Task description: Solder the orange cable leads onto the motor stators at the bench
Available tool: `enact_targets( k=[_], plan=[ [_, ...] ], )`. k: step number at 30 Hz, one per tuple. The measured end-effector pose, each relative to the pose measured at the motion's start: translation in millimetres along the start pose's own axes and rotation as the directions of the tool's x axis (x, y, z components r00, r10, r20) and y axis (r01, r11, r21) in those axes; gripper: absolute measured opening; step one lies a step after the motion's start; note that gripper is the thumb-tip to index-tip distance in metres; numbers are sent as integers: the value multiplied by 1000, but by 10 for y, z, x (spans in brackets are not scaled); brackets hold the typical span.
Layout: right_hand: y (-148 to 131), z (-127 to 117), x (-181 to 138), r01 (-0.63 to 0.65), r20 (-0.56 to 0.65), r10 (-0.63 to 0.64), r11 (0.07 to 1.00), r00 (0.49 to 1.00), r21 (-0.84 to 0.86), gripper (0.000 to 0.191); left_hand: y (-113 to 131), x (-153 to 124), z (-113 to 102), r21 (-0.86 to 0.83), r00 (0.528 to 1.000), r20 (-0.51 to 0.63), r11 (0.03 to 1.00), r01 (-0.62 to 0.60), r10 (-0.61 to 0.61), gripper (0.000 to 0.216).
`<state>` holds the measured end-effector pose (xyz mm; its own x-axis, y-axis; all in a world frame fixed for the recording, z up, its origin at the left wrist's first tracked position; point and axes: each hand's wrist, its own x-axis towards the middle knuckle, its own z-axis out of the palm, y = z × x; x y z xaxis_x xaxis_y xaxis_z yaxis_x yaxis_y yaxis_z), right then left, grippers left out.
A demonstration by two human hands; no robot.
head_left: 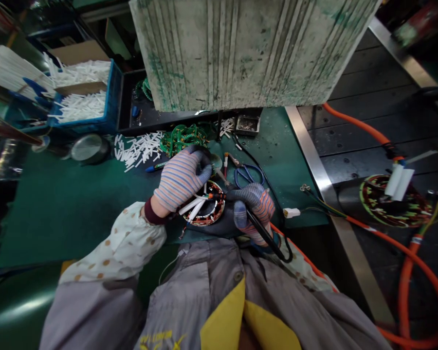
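Note:
My right hand (255,209), in a striped glove with dark fingertips, is closed round a soldering iron (224,181) whose thick black cord loops down below the wrist. The iron points up and left. My left hand (184,177), gloved alike, has its thumb and fingers curled together above a round wound stator (215,214); whatever they pinch is hidden. White sleeves (195,210) and thin wires lie across the stator's ring. Just beyond the hands are blue-handled scissors (248,174) and a pile of green ring-shaped circuit boards (184,137).
Loose white sleeves (142,148) and a round metal container (90,148) lie left. Blue bins (111,97) hold more sleeves. A large stained panel (251,53) overhangs the back. Rightward, another stator (375,201) with an orange cable (405,248) sits beyond the metal edge (314,165).

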<state>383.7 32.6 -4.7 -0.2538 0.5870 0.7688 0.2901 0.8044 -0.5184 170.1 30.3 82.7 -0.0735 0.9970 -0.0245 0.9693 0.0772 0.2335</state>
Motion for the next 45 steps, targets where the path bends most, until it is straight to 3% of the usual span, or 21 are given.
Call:
enact_targets(
  k=[9,14,20,26,31,40,45],
  plan=[
    [5,-8,-38,-12,44,14,999,999,-41,24,157,-59,-13,200,999,32,979,-21,15,28],
    [2,-15,-59,-34,16,34,999,999,0,20,130,-58,-32,189,998,51,981,-32,22,24],
    [1,-21,-48,3,23,-2,999,1000,-53,28,92,-46,-63,167,998,59,985,-32,23,23],
    [-2,-38,-32,2,22,-2,1000,1000,7,16,116,-68,-15,122,1000,23,992,-5,2,23],
    [20,-23,-74,1,36,-1,1000,999,-4,22,198,-94,30,203,1000,17,979,-11,8,29],
    [7,-29,-48,-29,33,28,999,999,36,22,366,-104,-20,332,993,112,940,-75,40,31],
    [-9,-27,0,-59,23,58,998,998,17,22,245,-82,-37,305,991,111,947,-100,69,31]
  ],
)
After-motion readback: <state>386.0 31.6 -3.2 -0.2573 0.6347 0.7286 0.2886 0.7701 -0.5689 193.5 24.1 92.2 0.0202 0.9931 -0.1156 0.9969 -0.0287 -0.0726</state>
